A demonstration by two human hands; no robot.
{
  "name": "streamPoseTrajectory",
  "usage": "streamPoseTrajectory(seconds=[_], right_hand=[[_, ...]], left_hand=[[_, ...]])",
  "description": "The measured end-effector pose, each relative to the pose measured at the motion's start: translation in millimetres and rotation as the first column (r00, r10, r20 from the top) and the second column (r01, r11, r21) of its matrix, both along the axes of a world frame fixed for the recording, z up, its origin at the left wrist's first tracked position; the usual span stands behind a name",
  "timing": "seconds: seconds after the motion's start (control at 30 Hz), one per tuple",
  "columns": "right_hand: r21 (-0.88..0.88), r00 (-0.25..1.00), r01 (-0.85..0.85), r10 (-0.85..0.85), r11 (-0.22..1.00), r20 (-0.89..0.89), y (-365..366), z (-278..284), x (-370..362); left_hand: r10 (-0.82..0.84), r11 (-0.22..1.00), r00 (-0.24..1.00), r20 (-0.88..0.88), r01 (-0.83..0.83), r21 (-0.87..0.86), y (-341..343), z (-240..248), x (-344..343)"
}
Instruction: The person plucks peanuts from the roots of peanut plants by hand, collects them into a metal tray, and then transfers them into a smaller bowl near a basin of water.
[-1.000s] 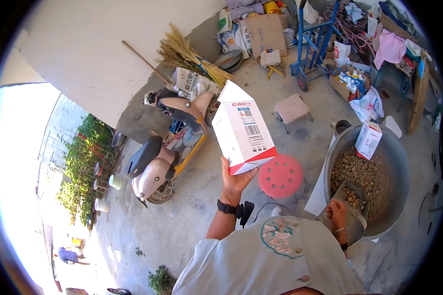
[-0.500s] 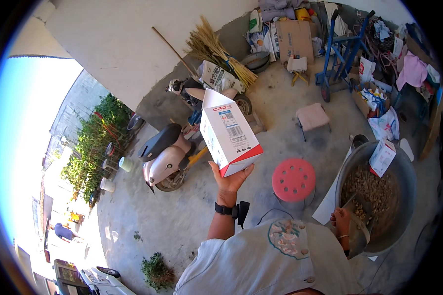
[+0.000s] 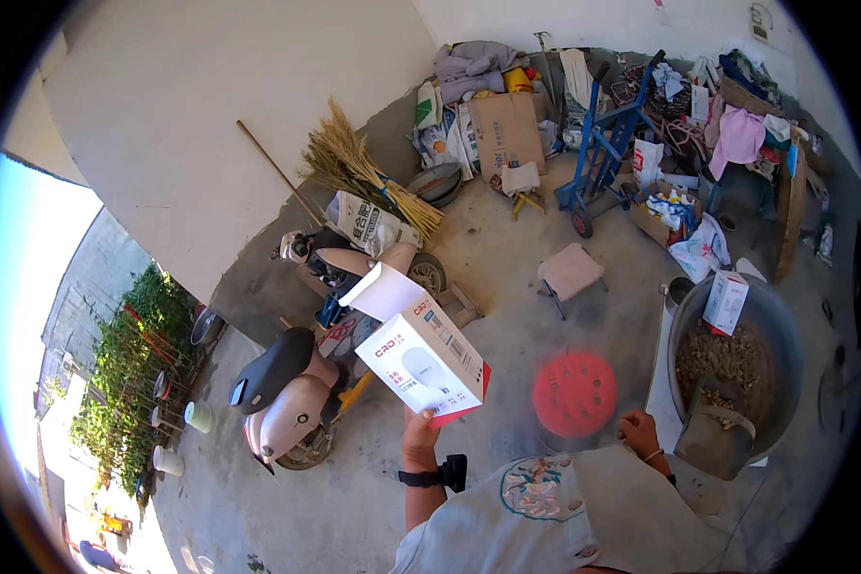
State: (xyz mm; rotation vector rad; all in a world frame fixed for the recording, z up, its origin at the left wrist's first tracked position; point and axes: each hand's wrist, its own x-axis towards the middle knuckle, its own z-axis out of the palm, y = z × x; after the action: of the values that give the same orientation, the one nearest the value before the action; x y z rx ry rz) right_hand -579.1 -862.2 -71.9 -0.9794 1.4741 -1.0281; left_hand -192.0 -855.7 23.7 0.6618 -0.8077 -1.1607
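My left hand [image 3: 419, 430] holds up a white and red light bulb box [image 3: 423, 362] from below, its top flap raised. A bulb picture shows on the box's front; its inside is hidden. My right hand [image 3: 640, 432] is loosely curled with nothing visible in it, left of a large grey metal basin [image 3: 796, 368]. A grey metal scoop [image 3: 708, 442] with a strap handle leans over the basin's near rim, apart from my hand. Brown lumpy pieces [image 3: 713, 362] lie in the basin. A smaller white and red box [image 3: 726, 302] stands tilted at its far side.
A red round stool [image 3: 575, 394] stands ahead of me, with a padded stool [image 3: 572, 271] beyond. A scooter [image 3: 292, 383] is parked at left. Behind are a blue hand truck [image 3: 603, 143], a cardboard box [image 3: 507, 134], bundled straw brooms [image 3: 364, 167] and piled cloths.
My right hand has let go of the scoop and moved left from it. My left hand has turned the bulb box, so its picture side now faces me. The view has shifted.
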Motion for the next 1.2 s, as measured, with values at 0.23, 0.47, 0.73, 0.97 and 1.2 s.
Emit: streamPoseTrajectory(seconds=[0.23,0.47,0.73,0.97,1.2], right_hand=[[-0.222,0.872,-0.450,0.371,0.865,-0.320,-18,12,108],[-0.290,0.746,-0.658,0.653,0.695,-0.128,-59,55,188],[-0.248,0.803,-0.518,0.565,0.819,0.189,-126,88,255],[-0.020,0.814,-0.539,0.528,0.842,0.242,-182,65,268],[-0.103,0.965,-0.200,0.213,0.974,0.150,-268,34,266]], left_hand=[[0.008,0.999,0.945,0.328,-0.022,0.040,3,3,54],[-0.090,0.994,0.862,0.499,0.046,0.101,12,3,82],[-0.055,0.988,0.734,0.676,-0.058,0.144,-10,-45,86],[0.009,0.993,0.271,0.962,-0.113,0.023,-88,-33,112],[-0.109,0.983,0.289,0.951,0.172,0.061,-246,-82,117]])
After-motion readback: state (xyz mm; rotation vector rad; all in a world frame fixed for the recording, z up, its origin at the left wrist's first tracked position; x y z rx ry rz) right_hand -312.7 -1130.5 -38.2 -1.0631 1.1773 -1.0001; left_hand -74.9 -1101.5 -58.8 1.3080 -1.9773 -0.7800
